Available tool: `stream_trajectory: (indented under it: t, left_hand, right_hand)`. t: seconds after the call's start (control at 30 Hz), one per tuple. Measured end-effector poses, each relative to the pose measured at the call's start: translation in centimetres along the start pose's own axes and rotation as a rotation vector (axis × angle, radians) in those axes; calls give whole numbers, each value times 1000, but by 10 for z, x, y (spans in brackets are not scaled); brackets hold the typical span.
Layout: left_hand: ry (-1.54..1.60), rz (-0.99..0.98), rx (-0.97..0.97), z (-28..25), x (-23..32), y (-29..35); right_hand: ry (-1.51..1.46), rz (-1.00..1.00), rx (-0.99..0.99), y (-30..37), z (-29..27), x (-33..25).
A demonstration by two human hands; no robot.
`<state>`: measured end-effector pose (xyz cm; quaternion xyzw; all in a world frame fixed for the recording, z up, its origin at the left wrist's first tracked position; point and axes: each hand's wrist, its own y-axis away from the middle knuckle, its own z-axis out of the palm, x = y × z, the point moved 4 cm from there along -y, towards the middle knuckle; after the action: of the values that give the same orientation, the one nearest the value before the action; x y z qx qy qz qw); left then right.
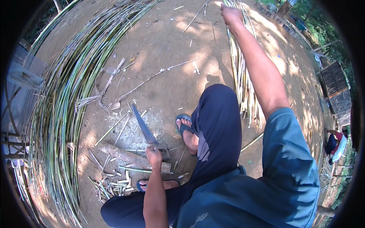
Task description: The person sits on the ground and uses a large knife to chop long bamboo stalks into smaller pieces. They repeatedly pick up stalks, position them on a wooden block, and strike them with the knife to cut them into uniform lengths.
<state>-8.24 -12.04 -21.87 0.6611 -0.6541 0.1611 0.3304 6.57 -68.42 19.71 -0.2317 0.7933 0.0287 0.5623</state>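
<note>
My left hand (154,155) is closed round the handle of a hand saw (142,125), whose blade points away from me. Under the saw's handle lies a short, thick log (125,155) on the ground. Stretched far out at the top right, my right hand (231,16) has its fingers curled at a bundle of thin cane stalks (234,57). How many stalks it grips is hidden. Several short cut cane pieces (121,186) are scattered on the near side of the log. Pale sawdust (137,131) covers the soil beyond it.
A long heap of green canes (72,91) curves along the left. A dry branch (152,78) lies on the soil ahead. My sandalled feet (186,127) are beside the log. Far right, another person (337,146) is near a woven-walled hut (336,89).
</note>
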Motion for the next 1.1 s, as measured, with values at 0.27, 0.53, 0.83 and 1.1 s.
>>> stream_trajectory:
  t: [0.27,0.53,0.83,1.1]
  left_hand:
    - [28,-85,87,-8,-32,11]
    - [-35,-106,115,-7,-31,8]
    - [-81,-74,-12,-10,-16,28]
    - [-7,-198,-12,-12,-2,30]
  right_hand:
    - [712,138,213,10,-201,237]
    - [965,216,83,45,-262,419]
    - [783,322,-114,25,-252,529]
    - [1038,59,94,-2,-250,522]
